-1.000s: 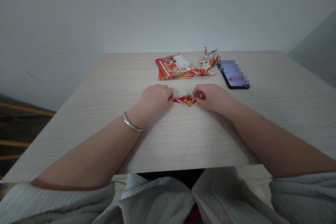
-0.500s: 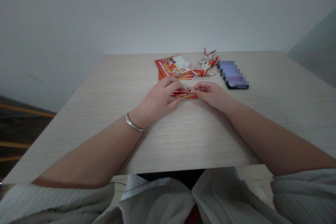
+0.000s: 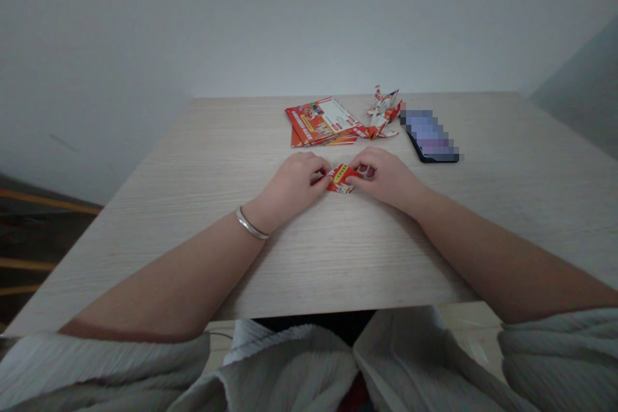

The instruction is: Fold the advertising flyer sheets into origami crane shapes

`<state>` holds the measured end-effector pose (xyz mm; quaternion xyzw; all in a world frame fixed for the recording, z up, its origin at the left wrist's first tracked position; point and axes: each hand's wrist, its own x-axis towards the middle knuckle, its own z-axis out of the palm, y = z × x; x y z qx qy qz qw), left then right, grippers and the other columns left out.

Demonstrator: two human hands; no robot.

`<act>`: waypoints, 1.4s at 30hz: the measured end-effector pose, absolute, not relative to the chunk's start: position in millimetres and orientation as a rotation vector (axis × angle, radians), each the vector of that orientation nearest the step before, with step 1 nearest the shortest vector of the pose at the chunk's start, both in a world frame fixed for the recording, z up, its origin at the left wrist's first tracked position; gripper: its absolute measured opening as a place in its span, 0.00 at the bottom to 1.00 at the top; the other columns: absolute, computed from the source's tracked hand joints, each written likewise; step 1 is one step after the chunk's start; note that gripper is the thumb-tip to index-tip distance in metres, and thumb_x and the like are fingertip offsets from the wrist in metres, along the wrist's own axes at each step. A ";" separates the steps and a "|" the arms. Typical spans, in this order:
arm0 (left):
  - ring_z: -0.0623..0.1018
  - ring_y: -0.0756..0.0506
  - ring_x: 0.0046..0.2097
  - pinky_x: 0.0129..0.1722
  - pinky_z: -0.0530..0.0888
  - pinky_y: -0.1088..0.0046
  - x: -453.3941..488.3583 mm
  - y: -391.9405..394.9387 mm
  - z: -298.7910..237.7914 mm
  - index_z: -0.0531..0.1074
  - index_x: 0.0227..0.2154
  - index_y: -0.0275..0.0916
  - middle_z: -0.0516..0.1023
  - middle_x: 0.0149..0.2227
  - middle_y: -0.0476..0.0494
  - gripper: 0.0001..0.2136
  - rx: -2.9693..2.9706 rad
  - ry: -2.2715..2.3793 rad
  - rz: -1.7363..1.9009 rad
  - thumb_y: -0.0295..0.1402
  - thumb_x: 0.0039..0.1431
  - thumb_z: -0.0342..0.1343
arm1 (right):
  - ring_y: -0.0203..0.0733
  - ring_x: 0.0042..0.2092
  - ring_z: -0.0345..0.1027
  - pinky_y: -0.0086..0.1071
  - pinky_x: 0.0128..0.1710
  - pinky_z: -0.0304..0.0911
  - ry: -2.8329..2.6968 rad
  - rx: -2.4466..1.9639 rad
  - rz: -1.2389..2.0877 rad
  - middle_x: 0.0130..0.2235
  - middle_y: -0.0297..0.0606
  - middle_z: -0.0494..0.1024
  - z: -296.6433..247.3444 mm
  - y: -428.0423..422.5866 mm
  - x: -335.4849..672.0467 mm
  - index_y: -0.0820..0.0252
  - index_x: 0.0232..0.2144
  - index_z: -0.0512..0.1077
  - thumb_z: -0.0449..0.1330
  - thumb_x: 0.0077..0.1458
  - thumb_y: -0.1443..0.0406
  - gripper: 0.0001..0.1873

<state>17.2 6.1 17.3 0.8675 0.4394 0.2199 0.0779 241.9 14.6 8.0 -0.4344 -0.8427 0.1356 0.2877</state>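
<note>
Between my two hands is a small folded piece of printed paper [image 3: 341,175], red and orange with a yellow label. My left hand [image 3: 300,181] pinches its left edge, thumb toward me and fingers curled behind. On the other side, my right hand [image 3: 383,175] grips the right edge with its thumb pressed on top. Parts of the paper are hidden by the fingers. Just beyond my hands lies a stack of red and orange printed sheets [image 3: 322,121]. Folded paper figures [image 3: 383,114] in the same print, pointed and overlapping, sit at its right.
A phone [image 3: 431,136] with a blurred screen lies right of the paper figures. All of this rests on a pale wood-grain table [image 3: 232,141] that meets a plain wall [image 3: 309,19]. Yellow bars [image 3: 43,199] show at the lower left, beside the table.
The folded paper has been turned, and its yellow label now faces up at a slant. Both hands have shifted their hold on it, with the right thumb now over its edge.
</note>
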 end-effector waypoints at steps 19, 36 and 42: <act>0.79 0.41 0.45 0.49 0.74 0.64 15.2 6.8 26.1 0.80 0.45 0.35 0.81 0.42 0.38 0.12 2.865 1.221 0.309 0.27 0.67 0.52 | 0.49 0.46 0.72 0.39 0.49 0.64 -2.585 -1.161 0.170 0.42 0.48 0.81 14.7 11.2 231.5 0.64 0.41 0.79 0.57 0.61 0.70 0.10; 0.79 0.40 0.47 0.49 0.74 0.62 15.6 -3.2 37.2 0.80 0.44 0.35 0.81 0.43 0.36 0.14 2.969 1.246 0.006 0.25 0.68 0.48 | 0.47 0.45 0.72 0.39 0.47 0.63 -2.715 -1.114 0.084 0.42 0.48 0.81 19.8 2.9 228.6 0.64 0.41 0.81 0.56 0.62 0.72 0.13; 0.80 0.38 0.43 0.42 0.76 0.62 14.2 -16.1 37.5 0.79 0.43 0.34 0.80 0.44 0.35 0.14 3.002 1.334 -0.089 0.26 0.69 0.47 | 0.48 0.45 0.72 0.37 0.45 0.63 -2.806 -1.150 0.066 0.43 0.47 0.81 28.4 -2.5 229.1 0.64 0.42 0.81 0.56 0.61 0.74 0.14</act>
